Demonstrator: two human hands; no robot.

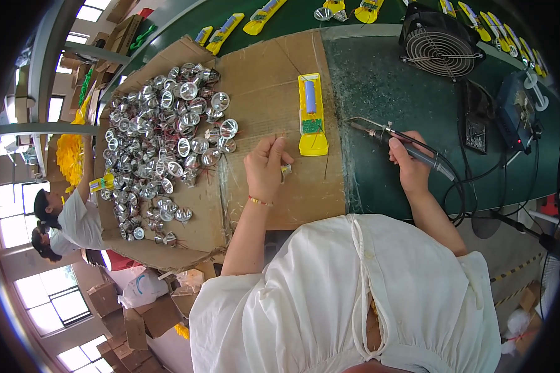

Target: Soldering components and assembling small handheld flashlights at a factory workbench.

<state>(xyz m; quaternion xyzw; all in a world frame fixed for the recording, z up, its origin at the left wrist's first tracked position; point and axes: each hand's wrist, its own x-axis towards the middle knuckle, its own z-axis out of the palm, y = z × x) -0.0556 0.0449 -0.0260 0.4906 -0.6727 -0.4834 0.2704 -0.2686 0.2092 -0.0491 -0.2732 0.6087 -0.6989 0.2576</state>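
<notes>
My right hand (410, 165) is wrapped round the grey handle of a soldering iron (420, 155), with a thin metal guide along its top. Its tip points left, toward a yellow torch housing (313, 143) lying on the cardboard. A blue-violet cylindrical battery (310, 98) and a green circuit board (312, 126) sit inside that housing, a thin wire rising from its upper end. Just left of the housing my left hand (266, 166) is closed, thumb against fingers. A small silvery piece (285, 170) shows beside its fingers, mostly hidden; I cannot make out its kind.
Many silver lamp reflectors (168, 133) with wires fill a cardboard tray (208, 214) at left. A black fan (442, 46), a dark box of small bits (477, 133) and a blue soldering station (516, 112) with cables stand right. More yellow housings (225, 32) line the back. Another person (74, 221) works far left.
</notes>
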